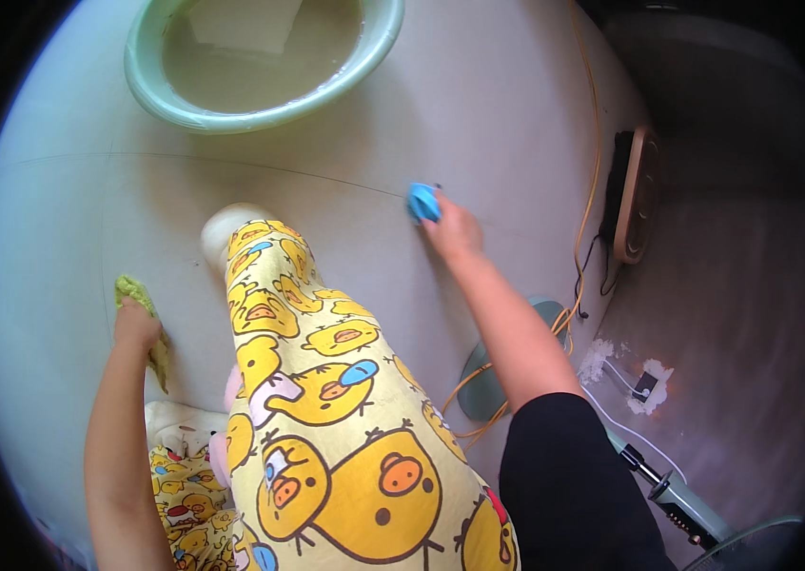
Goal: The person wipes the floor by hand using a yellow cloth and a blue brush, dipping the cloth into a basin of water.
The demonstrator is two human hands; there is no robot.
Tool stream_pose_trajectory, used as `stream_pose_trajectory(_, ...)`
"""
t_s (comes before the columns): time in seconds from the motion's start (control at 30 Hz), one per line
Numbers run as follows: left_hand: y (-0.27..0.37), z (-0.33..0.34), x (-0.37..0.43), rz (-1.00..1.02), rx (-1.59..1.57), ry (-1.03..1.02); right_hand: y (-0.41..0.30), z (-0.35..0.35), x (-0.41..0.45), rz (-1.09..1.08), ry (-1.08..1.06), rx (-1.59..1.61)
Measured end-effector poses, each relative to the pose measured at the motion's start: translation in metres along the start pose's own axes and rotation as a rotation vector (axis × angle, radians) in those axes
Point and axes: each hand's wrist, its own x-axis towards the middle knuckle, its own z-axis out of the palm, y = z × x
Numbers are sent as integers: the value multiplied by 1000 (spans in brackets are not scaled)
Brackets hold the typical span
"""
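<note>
My left hand (137,325) grips a yellow-green cloth (134,287), and one end of it hangs down past the wrist. Off to the right, my right hand (458,227) pinches a small blue object (423,202) against or just above the grey floor (345,235), at the end of a thin dark line. What the blue object is cannot be made out. Ahead of me stands a pale green basin (195,121) with murky water (252,78) in it. Between my arms extends my leg in chick-print trousers (331,371), with a white slipper or shoe (228,232) at its end.
An orange cable (596,135) runs along the right, looping over a green base (481,378). A pinkish, rounded device (638,200) leans by the wall. Nearby is a wall socket (646,385) with a white plug wire. A fan pole (684,499) rises at lower right.
</note>
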Motion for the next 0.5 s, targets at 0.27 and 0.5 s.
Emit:
stream_pose_trajectory(0.27, 18, -12, -13, -15, -11, -26, -36, 4, 1, -153, 54, -10)
stream_pose_trajectory(0.5, 24, -19, -19, -33, -12, -71, -178, 8, 17, -274, -58, 107)
